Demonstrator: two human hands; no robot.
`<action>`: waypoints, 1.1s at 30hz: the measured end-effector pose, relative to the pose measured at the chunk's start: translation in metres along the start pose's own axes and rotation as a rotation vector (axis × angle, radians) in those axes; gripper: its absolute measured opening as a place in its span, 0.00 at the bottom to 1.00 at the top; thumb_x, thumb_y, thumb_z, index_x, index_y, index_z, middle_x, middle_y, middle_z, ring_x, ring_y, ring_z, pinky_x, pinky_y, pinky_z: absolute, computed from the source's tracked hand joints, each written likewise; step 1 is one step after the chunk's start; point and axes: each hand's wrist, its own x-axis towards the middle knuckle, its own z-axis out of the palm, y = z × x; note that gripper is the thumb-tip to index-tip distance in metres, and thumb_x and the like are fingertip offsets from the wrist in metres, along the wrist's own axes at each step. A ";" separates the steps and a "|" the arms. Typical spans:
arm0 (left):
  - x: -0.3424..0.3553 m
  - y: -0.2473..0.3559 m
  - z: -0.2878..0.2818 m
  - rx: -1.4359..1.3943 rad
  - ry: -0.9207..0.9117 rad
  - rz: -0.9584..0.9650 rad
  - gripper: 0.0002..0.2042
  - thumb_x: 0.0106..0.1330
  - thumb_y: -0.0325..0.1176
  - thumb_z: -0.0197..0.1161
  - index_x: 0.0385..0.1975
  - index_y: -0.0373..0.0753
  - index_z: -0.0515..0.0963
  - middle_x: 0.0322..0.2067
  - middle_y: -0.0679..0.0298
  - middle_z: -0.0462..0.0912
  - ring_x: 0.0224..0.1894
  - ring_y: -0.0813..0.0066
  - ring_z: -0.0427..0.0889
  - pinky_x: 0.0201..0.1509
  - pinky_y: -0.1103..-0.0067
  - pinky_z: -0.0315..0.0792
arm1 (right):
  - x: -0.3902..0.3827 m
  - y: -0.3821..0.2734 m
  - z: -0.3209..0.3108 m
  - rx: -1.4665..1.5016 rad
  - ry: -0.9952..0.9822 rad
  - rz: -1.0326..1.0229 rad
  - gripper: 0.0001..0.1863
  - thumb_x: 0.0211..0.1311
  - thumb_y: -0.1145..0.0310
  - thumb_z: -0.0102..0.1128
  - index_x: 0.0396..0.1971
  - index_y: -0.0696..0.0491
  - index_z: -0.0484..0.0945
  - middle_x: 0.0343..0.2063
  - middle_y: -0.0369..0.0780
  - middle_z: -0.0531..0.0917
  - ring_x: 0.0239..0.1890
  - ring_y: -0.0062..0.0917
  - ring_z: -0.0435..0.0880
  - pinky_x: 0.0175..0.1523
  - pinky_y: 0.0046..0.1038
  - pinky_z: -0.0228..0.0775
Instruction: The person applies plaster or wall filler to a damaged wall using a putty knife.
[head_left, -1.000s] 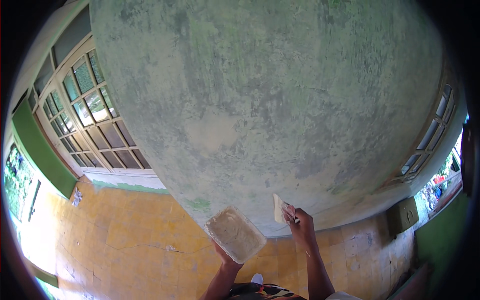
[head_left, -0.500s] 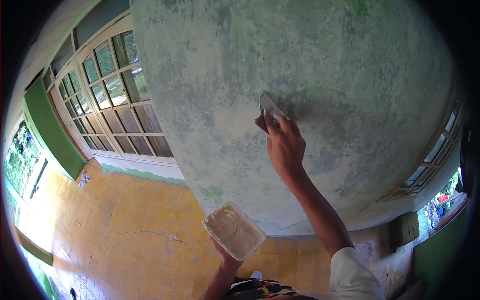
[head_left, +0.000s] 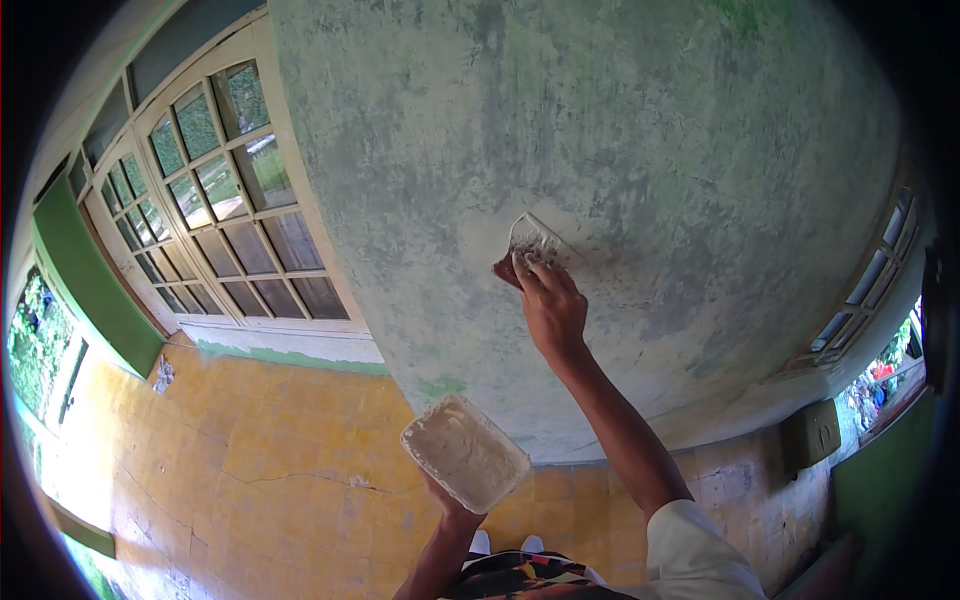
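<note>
Head view shows a putty knife, its smeared blade up against the weathered green-grey wall, partly covering a pale patch. The right hand pinches the knife, fingers bunched near the blade. Lower and leftward, the left hand grips a rectangular tray from beneath, fingers mostly hidden; pale putty coats its inside. This tray blocks part of the wall's bottom corner and the yellow tiled floor. Two white shoe tips show below. Farther left stand a glazed double door and a green pillar, with a crumpled scrap nearby on the floor. Rightward are a window and a dull box lower down.
</note>
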 end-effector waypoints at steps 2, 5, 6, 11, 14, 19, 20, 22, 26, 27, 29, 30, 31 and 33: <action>0.004 0.006 -0.004 0.002 -0.003 -0.012 0.36 0.73 0.69 0.44 0.72 0.52 0.68 0.64 0.64 0.77 0.64 0.59 0.79 0.66 0.56 0.76 | -0.008 -0.010 0.007 0.001 -0.004 -0.003 0.28 0.46 0.79 0.75 0.52 0.47 0.88 0.40 0.33 0.86 0.39 0.30 0.87 0.40 0.31 0.85; 0.010 0.012 -0.007 -0.024 0.017 -0.045 0.36 0.73 0.70 0.44 0.72 0.52 0.68 0.64 0.64 0.77 0.64 0.58 0.79 0.66 0.56 0.76 | -0.024 -0.018 0.017 -0.016 0.003 -0.017 0.28 0.46 0.79 0.74 0.52 0.46 0.88 0.40 0.33 0.85 0.40 0.30 0.87 0.39 0.31 0.85; 0.012 0.015 -0.010 -0.032 0.023 -0.068 0.36 0.73 0.70 0.44 0.72 0.52 0.68 0.64 0.64 0.77 0.64 0.58 0.79 0.66 0.56 0.76 | -0.030 -0.021 0.019 -0.009 -0.036 -0.024 0.27 0.49 0.77 0.72 0.53 0.47 0.87 0.42 0.35 0.86 0.41 0.31 0.88 0.40 0.31 0.86; 0.016 0.026 -0.020 -0.028 0.016 -0.115 0.37 0.73 0.70 0.44 0.72 0.52 0.68 0.64 0.64 0.77 0.64 0.58 0.79 0.66 0.56 0.76 | -0.058 -0.044 0.026 0.038 -0.134 -0.063 0.26 0.53 0.75 0.70 0.56 0.47 0.86 0.43 0.36 0.86 0.42 0.31 0.89 0.41 0.30 0.86; 0.021 0.037 -0.027 -0.042 0.047 -0.105 0.37 0.73 0.70 0.44 0.71 0.52 0.69 0.64 0.64 0.77 0.64 0.58 0.79 0.66 0.56 0.76 | -0.063 -0.067 0.010 0.153 -0.105 -0.046 0.26 0.51 0.78 0.71 0.53 0.47 0.88 0.39 0.35 0.86 0.40 0.30 0.88 0.40 0.30 0.85; 0.028 0.046 -0.025 -0.060 -0.011 -0.111 0.37 0.73 0.70 0.43 0.71 0.51 0.69 0.64 0.64 0.77 0.63 0.58 0.79 0.65 0.57 0.76 | -0.006 -0.048 -0.057 0.107 0.147 0.036 0.26 0.52 0.81 0.71 0.53 0.45 0.90 0.40 0.33 0.87 0.38 0.29 0.86 0.43 0.31 0.82; 0.028 0.047 -0.027 -0.061 -0.009 -0.112 0.37 0.73 0.70 0.43 0.71 0.51 0.69 0.64 0.64 0.77 0.63 0.58 0.79 0.65 0.57 0.76 | 0.013 -0.041 -0.067 0.048 0.190 0.052 0.28 0.52 0.82 0.70 0.55 0.45 0.89 0.42 0.35 0.87 0.42 0.31 0.85 0.48 0.33 0.80; 0.030 0.047 -0.031 -0.074 -0.050 -0.153 0.37 0.73 0.70 0.43 0.72 0.51 0.68 0.63 0.64 0.77 0.63 0.59 0.79 0.66 0.58 0.76 | 0.045 -0.022 -0.073 -0.030 0.227 0.090 0.30 0.54 0.82 0.68 0.59 0.47 0.86 0.48 0.38 0.85 0.50 0.37 0.83 0.55 0.36 0.78; 0.032 0.046 -0.026 -0.041 -0.065 -0.138 0.37 0.73 0.70 0.44 0.72 0.51 0.68 0.63 0.64 0.77 0.63 0.59 0.79 0.66 0.58 0.76 | 0.067 -0.013 -0.045 -0.149 0.102 0.121 0.35 0.50 0.80 0.71 0.64 0.48 0.81 0.51 0.39 0.83 0.51 0.40 0.83 0.55 0.40 0.81; 0.032 0.049 -0.023 -0.052 -0.053 -0.132 0.37 0.73 0.70 0.44 0.72 0.51 0.68 0.63 0.64 0.77 0.64 0.59 0.79 0.66 0.58 0.76 | 0.062 -0.016 -0.035 -0.144 0.106 0.120 0.35 0.50 0.80 0.71 0.64 0.48 0.81 0.51 0.39 0.83 0.51 0.40 0.83 0.55 0.40 0.81; 0.033 0.049 -0.023 -0.066 -0.044 -0.129 0.37 0.73 0.70 0.44 0.72 0.50 0.68 0.63 0.63 0.77 0.64 0.59 0.78 0.66 0.58 0.76 | 0.050 -0.016 -0.022 -0.123 -0.017 0.170 0.37 0.49 0.81 0.73 0.65 0.47 0.82 0.50 0.40 0.82 0.52 0.39 0.82 0.56 0.39 0.79; 0.034 0.049 -0.025 -0.047 -0.021 -0.126 0.38 0.72 0.72 0.44 0.72 0.51 0.68 0.63 0.63 0.77 0.63 0.57 0.79 0.65 0.56 0.76 | 0.049 -0.016 -0.019 -0.141 0.008 0.134 0.38 0.47 0.81 0.75 0.64 0.47 0.82 0.48 0.39 0.83 0.49 0.39 0.83 0.54 0.38 0.80; 0.035 0.049 -0.027 -0.027 0.002 -0.123 0.40 0.71 0.75 0.44 0.71 0.51 0.68 0.63 0.63 0.77 0.63 0.55 0.79 0.64 0.54 0.77 | 0.047 -0.015 -0.018 -0.142 0.007 0.133 0.38 0.47 0.81 0.75 0.64 0.47 0.82 0.48 0.39 0.83 0.49 0.39 0.83 0.54 0.38 0.80; 0.036 0.050 -0.028 -0.027 -0.006 -0.119 0.40 0.71 0.75 0.44 0.72 0.51 0.68 0.63 0.63 0.76 0.63 0.55 0.79 0.64 0.54 0.77 | 0.046 -0.018 -0.018 -0.109 -0.045 0.145 0.37 0.47 0.80 0.75 0.63 0.47 0.83 0.45 0.39 0.84 0.47 0.38 0.84 0.52 0.38 0.80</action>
